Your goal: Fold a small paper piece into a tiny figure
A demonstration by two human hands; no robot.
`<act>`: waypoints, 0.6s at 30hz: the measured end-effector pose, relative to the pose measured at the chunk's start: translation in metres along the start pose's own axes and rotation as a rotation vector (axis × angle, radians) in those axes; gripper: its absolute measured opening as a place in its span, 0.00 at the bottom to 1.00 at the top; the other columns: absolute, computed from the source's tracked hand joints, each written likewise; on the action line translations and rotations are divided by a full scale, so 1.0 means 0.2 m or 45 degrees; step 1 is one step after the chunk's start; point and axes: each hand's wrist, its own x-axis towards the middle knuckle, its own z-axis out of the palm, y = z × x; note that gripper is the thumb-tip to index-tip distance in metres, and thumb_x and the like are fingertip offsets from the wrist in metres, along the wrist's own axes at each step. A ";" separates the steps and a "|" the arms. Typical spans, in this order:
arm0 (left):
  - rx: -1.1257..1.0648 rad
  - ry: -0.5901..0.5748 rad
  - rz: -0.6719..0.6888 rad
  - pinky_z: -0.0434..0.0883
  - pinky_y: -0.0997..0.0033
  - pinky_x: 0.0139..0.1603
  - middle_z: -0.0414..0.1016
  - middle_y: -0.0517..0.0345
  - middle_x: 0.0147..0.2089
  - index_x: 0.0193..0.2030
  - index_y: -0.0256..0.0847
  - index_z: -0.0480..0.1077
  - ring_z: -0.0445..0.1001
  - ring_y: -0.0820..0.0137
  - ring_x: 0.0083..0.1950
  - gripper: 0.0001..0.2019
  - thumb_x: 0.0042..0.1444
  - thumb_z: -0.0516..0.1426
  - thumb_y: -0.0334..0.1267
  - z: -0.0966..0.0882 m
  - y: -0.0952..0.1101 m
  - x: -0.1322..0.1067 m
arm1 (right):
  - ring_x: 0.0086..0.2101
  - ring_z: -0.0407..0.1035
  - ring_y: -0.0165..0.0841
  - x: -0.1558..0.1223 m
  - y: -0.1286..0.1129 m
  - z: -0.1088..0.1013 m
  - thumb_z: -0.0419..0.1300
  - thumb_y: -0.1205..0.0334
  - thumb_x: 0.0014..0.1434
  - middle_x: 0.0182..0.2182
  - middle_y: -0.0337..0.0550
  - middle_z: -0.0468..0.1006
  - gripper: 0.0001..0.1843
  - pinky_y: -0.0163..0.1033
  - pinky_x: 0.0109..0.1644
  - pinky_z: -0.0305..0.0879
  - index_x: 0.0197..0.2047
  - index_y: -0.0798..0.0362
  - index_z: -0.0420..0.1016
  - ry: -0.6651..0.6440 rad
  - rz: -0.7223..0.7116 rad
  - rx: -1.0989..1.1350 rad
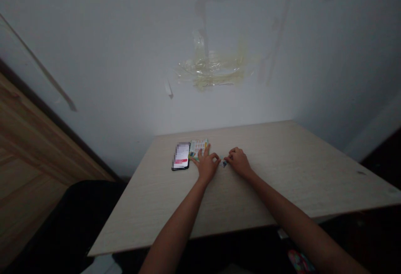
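My left hand (206, 166) rests on the pale wood-grain table (250, 194), its fingers spread and touching the lower edge of a small colourful printed card (198, 148). My right hand (239, 162) lies close by, fingertips curled inward. A tiny blue-and-white piece (224, 163) sits at those fingertips, between my hands. Its exact shape is too small to make out. A black smartphone (181, 156) lies just left of the card, its lit screen blurred.
The table's far side meets a white wall (213, 23) marked with yellowed tape residue (213, 69). A wooden panel (31, 140) and a dark seat or cloth (69, 224) lie to the left. A colourful patterned item (300, 261) shows below the table edge.
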 end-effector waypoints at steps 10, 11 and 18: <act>-0.002 -0.038 0.007 0.37 0.23 0.64 0.51 0.68 0.74 0.44 0.58 0.75 0.45 0.48 0.73 0.09 0.57 0.60 0.48 0.00 0.00 0.00 | 0.46 0.66 0.39 0.00 -0.01 0.00 0.64 0.57 0.58 0.43 0.50 0.75 0.10 0.40 0.50 0.61 0.31 0.54 0.80 -0.004 0.014 0.003; 0.002 -0.040 0.010 0.36 0.23 0.64 0.51 0.68 0.74 0.45 0.59 0.75 0.45 0.48 0.73 0.09 0.58 0.60 0.48 0.00 -0.01 0.00 | 0.46 0.66 0.39 0.00 -0.01 0.00 0.64 0.57 0.57 0.43 0.50 0.75 0.09 0.40 0.50 0.61 0.31 0.54 0.80 -0.001 0.015 0.006; 0.073 0.001 0.067 0.33 0.23 0.64 0.56 0.68 0.72 0.41 0.57 0.78 0.45 0.48 0.73 0.08 0.59 0.59 0.49 -0.01 -0.01 -0.01 | 0.47 0.65 0.39 0.00 0.00 0.01 0.63 0.60 0.58 0.43 0.50 0.75 0.08 0.40 0.51 0.61 0.32 0.55 0.80 -0.003 0.003 0.019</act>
